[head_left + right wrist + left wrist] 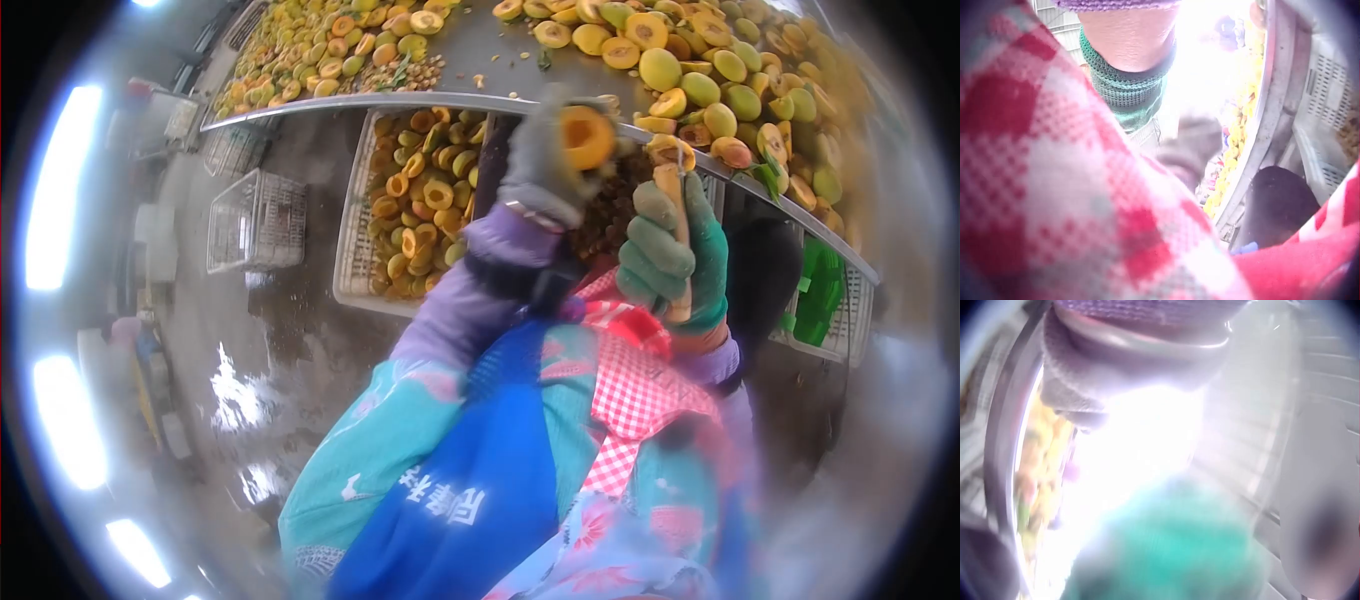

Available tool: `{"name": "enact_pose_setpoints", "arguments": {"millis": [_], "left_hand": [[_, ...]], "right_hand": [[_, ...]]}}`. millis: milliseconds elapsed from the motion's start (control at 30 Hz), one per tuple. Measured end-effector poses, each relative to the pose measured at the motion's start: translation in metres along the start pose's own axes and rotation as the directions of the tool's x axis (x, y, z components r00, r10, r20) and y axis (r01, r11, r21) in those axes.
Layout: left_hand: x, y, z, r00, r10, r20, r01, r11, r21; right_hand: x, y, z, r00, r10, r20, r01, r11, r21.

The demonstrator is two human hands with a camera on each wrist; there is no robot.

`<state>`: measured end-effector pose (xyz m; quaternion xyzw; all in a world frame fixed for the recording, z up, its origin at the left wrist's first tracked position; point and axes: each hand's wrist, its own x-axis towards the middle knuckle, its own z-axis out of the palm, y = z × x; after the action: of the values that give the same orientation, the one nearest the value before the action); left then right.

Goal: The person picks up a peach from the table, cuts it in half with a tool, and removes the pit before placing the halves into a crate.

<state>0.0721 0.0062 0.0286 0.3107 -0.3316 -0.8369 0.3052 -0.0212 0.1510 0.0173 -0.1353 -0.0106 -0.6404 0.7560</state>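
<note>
In the head view my left hand (545,165), in a grey glove and blurred, holds a halved yellow peach (588,138) with its hollowed cut face showing. Beside it my right hand (670,250), in a green glove, grips a pitting tool by its wooden handle (675,230). The tool's thin metal tip points up and overlaps a peach piece (668,150) at the table's edge. In the left wrist view glare washes out the work, with a green glove (1179,544) blurred below. A checked cloth (1085,169) covers much of the right wrist view.
Heaps of peach halves (650,30) lie on the metal table (480,55), with small pits (410,75) near its edge. Below stands a white crate (350,270) full of halves. Another crate (258,220) sits on the wet floor to the left; a green object (820,290) is at right.
</note>
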Motion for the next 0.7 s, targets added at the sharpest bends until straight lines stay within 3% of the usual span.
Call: {"name": "enact_pose_setpoints", "arguments": {"millis": [33, 67, 100, 133, 167, 200, 267, 333, 400, 467, 500, 600, 633, 667, 700], "left_hand": [[0.004, 0.022, -0.036, 0.999, 0.031, -0.021, -0.030, 0.998, 0.064], [0.007, 0.036, -0.069, 0.980, 0.198, -0.024, -0.173, 0.906, 0.387], [0.021, 0.061, -0.107, 0.965, 0.261, -0.022, -0.068, 0.328, 0.942], [0.021, 0.073, -0.112, 0.934, 0.358, -0.003, 0.060, -0.147, 0.987], [0.032, 0.082, -0.106, 0.928, 0.370, 0.034, 0.030, -0.166, 0.986], [0.050, 0.091, -0.092, 0.947, 0.320, 0.007, 0.025, -0.099, 0.995], [0.102, 0.087, -0.045, 0.886, 0.372, 0.279, -0.212, -0.211, 0.954], [0.154, 0.078, 0.013, 0.920, 0.278, 0.277, -0.157, -0.386, 0.909], [0.221, 0.046, 0.013, 0.870, 0.161, 0.467, -0.265, -0.645, 0.716], [0.252, 0.037, 0.025, 0.909, 0.015, 0.418, -0.288, -0.701, 0.652], [0.261, 0.036, 0.026, 0.922, -0.054, 0.384, -0.299, -0.730, 0.615], [0.236, 0.052, 0.034, 0.937, -0.088, 0.337, -0.313, -0.639, 0.703], [0.227, 0.055, 0.022, 0.952, -0.109, 0.288, -0.306, -0.248, 0.919], [0.217, 0.061, 0.007, 0.959, -0.147, 0.244, -0.215, 0.187, 0.959], [0.206, 0.062, -0.006, 0.957, -0.193, 0.215, -0.065, 0.582, 0.810]], "right_hand": [[-0.006, -0.004, 0.006, 0.999, -0.031, -0.031, 0.028, 0.997, -0.070], [-0.015, -0.010, -0.008, 0.977, -0.045, -0.206, 0.015, 0.989, -0.144], [-0.023, -0.012, -0.038, 0.925, -0.078, -0.372, 0.001, 0.979, -0.203], [-0.027, -0.014, -0.056, 0.841, -0.104, -0.532, -0.032, 0.970, -0.241], [-0.028, -0.013, -0.056, 0.806, -0.107, -0.582, -0.057, 0.965, -0.255], [-0.022, -0.012, -0.055, 0.770, -0.108, -0.629, -0.086, 0.959, -0.271], [-0.015, -0.013, -0.051, 0.716, -0.126, -0.687, -0.119, 0.947, -0.298], [-0.011, -0.019, -0.043, 0.692, -0.168, -0.702, -0.118, 0.933, -0.340], [-0.011, -0.025, -0.042, 0.649, -0.215, -0.730, -0.100, 0.927, -0.362], [-0.017, -0.029, -0.042, 0.637, -0.268, -0.723, -0.105, 0.899, -0.425], [-0.015, -0.028, -0.043, 0.606, -0.417, -0.678, -0.076, 0.818, -0.570], [0.002, -0.020, -0.049, 0.504, -0.778, -0.375, 0.005, 0.437, -0.899], [0.008, -0.022, -0.053, 0.462, -0.859, -0.218, 0.042, 0.267, -0.963], [0.007, -0.032, -0.052, 0.518, -0.753, -0.406, 0.023, 0.487, -0.873], [0.006, -0.042, -0.050, 0.549, -0.608, -0.574, -0.018, 0.677, -0.735]]}}
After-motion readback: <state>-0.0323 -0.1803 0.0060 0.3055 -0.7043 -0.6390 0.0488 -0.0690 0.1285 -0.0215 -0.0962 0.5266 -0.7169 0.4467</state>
